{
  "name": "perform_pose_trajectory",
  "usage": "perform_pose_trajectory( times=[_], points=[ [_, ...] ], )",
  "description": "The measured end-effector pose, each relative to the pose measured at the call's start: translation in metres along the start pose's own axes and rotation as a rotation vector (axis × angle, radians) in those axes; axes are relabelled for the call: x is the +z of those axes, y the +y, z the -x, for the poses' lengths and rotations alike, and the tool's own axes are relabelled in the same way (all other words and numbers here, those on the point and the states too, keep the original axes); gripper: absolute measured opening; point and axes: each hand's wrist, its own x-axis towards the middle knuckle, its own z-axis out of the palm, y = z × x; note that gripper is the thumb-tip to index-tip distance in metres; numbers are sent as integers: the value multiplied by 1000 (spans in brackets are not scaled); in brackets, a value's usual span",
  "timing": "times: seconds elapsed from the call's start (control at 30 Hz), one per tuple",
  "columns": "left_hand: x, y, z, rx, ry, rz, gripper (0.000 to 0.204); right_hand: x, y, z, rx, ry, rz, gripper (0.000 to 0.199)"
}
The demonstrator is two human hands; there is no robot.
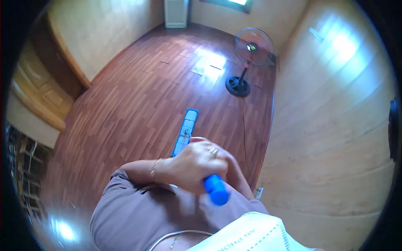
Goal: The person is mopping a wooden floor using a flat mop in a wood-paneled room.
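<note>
A flat mop is in front of me, its long blue-edged head (pixel 190 119) lying on the wood floor beyond my hands. My left hand (pixel 194 163), with a ring and a bracelet at the wrist, is wrapped round the top of the mop's handle. The blue grip end (pixel 217 190) sticks out of that fist toward me. Just beyond it, my right hand (pixel 198 139) is mostly hidden behind the left one; its curled fingers appear closed on the handle lower down. Most of the pole is hidden by my hands.
A black standing fan (pixel 252 48) with a round base stands at the far right, its cord (pixel 244 129) running along the floor near the right wall. A white upright unit (pixel 176 14) is at the back. On the left are a wooden door (pixel 42 81) and a dark rack (pixel 27 163).
</note>
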Motion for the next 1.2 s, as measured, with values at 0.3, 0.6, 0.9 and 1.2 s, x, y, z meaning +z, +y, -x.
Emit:
perform_pose_trajectory(
  times=[0.3,0.6,0.9,1.2],
  points=[
    [167,-228,36,-471,-144,-244,17,12,-168,88,-974,504,770,54],
    [224,-336,88,-629,-132,-122,21,7,-135,80,-1153,1111,1098,32],
    [197,-327,68,-688,-106,-349,7,-57,-189,49,-1377,611,1321,30],
    [184,-322,67,-917,145,-573,12,-143,-195,5,-1663,418,752,40]
  ],
)
